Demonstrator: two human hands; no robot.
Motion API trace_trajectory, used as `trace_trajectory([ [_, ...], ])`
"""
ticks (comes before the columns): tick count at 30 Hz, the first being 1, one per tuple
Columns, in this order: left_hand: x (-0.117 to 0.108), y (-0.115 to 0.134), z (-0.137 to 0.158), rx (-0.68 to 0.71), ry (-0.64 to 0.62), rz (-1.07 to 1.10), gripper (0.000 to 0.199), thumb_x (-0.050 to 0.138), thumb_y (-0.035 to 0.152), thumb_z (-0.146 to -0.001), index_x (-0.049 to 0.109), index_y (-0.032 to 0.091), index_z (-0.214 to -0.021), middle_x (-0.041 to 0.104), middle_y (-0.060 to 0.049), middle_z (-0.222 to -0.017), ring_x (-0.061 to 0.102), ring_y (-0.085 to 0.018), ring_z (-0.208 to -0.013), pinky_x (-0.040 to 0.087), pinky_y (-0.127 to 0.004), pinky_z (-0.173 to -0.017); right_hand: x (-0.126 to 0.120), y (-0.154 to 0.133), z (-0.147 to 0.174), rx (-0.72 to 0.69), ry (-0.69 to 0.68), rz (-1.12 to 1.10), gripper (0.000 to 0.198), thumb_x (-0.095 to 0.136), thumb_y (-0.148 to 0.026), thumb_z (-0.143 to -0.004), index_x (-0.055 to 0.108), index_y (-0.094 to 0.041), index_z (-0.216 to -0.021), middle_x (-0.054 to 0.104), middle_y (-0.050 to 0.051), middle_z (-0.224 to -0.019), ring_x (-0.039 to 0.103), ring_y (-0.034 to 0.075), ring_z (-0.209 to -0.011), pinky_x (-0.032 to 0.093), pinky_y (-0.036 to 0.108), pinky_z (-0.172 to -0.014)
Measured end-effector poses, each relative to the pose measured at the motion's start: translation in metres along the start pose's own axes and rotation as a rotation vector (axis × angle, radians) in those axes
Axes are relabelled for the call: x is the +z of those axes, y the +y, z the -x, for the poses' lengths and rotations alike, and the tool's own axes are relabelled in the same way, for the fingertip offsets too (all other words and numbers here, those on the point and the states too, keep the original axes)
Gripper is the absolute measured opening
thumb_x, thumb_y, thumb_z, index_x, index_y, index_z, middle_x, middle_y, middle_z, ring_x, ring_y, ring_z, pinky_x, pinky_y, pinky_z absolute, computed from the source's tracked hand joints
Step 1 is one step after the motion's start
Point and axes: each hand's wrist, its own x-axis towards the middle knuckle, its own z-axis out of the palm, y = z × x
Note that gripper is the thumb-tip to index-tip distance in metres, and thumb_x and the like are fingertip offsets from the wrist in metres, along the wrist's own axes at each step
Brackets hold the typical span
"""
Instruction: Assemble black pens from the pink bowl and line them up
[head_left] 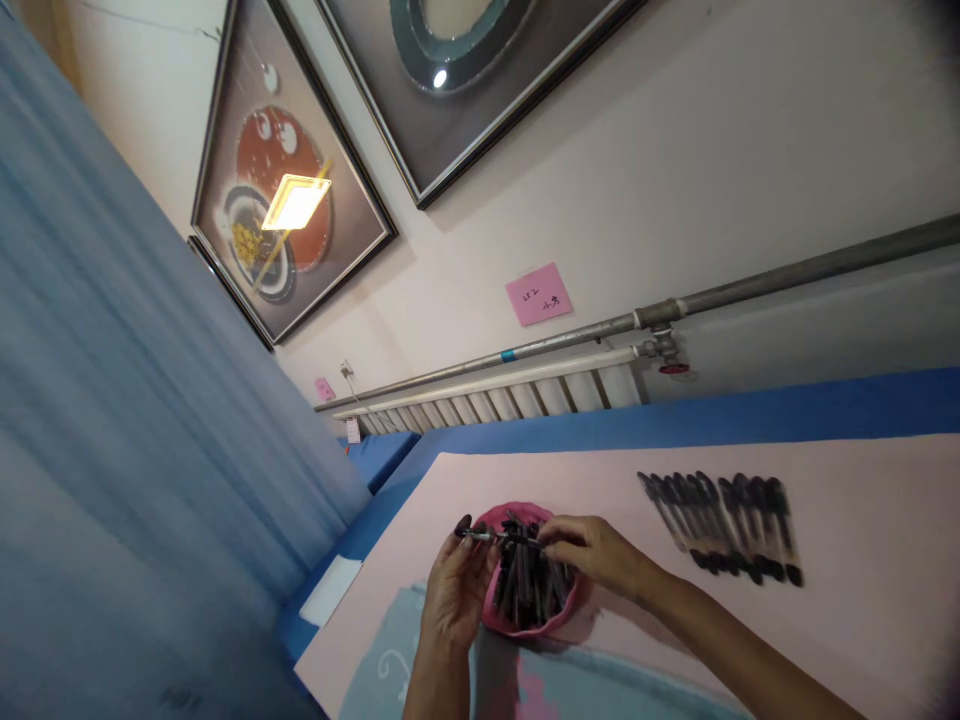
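Both hands meet over a pink basket [516, 632] full of dark pens [529, 585]. A slim pen [480, 535] with clear and black parts lies crosswise above the pile. My left hand [459, 590], palm turned up, grips one end of it between thumb and fingers. From the other side, my right hand [596, 550] pinches the pen's dark end with its fingertips. To the right, several black-capped pens [742, 530] lie side by side in a slanted row on the pale pink sheet [862, 560].
Under the sheet is a blue bed or table top [750, 412]. A pale blue patterned cloth [630, 685] lies at the near edge, and a white paper [330, 590] at the left. A blue curtain [135, 400] hangs left. A radiator [525, 400] and pipe [825, 270] run along the wall.
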Motion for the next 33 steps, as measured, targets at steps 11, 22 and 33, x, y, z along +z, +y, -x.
trace_trajectory([
  [11,0.000,-0.004,0.002,0.003,-0.013,-0.081,0.022,0.069,0.009,-0.063,0.060,0.015,-0.082,0.068,-0.005,-0.076,0.066,-0.017,-0.075,0.051,-0.029,-0.075,0.005,0.000,0.000,-0.035,-0.030,0.089,0.018,0.052,-0.017,-0.064,0.068,-0.019,-0.071,0.065,-0.001,-0.066,0.056,0.016,-0.064,0.041,0.023,-0.059],
  [22,0.006,-0.009,0.003,0.034,0.020,-0.274,0.029,0.077,0.024,-0.053,0.060,0.013,-0.074,0.065,-0.002,-0.069,0.061,-0.012,-0.061,0.048,-0.026,-0.064,0.013,-0.011,0.004,-0.021,-0.095,0.049,0.014,0.057,-0.016,-0.063,0.069,-0.022,-0.067,0.062,-0.003,-0.061,0.054,0.014,-0.061,0.039,0.023,-0.058],
  [33,0.013,-0.002,0.005,0.062,0.020,-0.349,0.040,0.075,0.032,-0.056,0.061,0.013,-0.088,0.066,-0.009,-0.084,0.063,-0.016,-0.070,0.047,-0.025,-0.061,0.013,-0.002,-0.001,0.165,-0.005,-0.359,0.016,0.053,-0.027,-0.069,0.061,-0.015,-0.075,0.064,-0.001,-0.060,0.051,0.009,-0.046,0.037,0.020,-0.045],
])
